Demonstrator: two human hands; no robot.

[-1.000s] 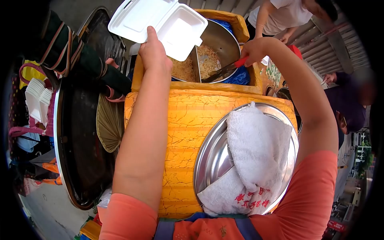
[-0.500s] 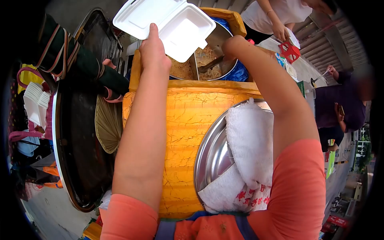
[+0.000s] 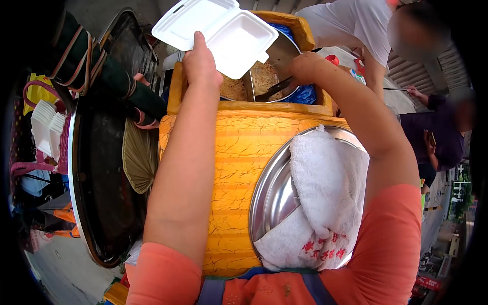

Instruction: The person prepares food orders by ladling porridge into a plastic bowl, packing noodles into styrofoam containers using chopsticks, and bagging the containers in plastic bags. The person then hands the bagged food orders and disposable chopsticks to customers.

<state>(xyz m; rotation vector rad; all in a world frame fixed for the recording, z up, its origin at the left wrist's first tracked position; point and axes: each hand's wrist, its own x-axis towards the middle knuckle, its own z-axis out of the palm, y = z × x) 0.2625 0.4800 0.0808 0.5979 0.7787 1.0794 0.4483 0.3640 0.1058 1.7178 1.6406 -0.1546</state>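
My left hand (image 3: 201, 63) grips an open white foam takeout box (image 3: 243, 38) by its near edge, thumb on the inside. The box is empty and hangs over the left part of a round metal pot (image 3: 295, 51). My right hand (image 3: 306, 67) is closed around the upper end of dark tongs (image 3: 274, 90), whose lower end rests in the pot. Tan noodles (image 3: 265, 78) lie in the right compartment, beside a metal divider (image 3: 249, 84). More tan food (image 3: 233, 89) shows left of it, partly hidden by the box.
A yellow taped box (image 3: 234, 178) stands before me, carrying a steel tray (image 3: 269, 198) and white towel (image 3: 325, 188). Left are a dark pan (image 3: 107, 188), a woven fan (image 3: 138, 157) and stacked foam boxes (image 3: 47, 129). Two people (image 3: 351, 25) (image 3: 437, 127) stand at right.
The tongs have shifted in the noodles, and my right hand has moved slightly right and down. The foam box moved slightly right. The person in white has leaned in closer.
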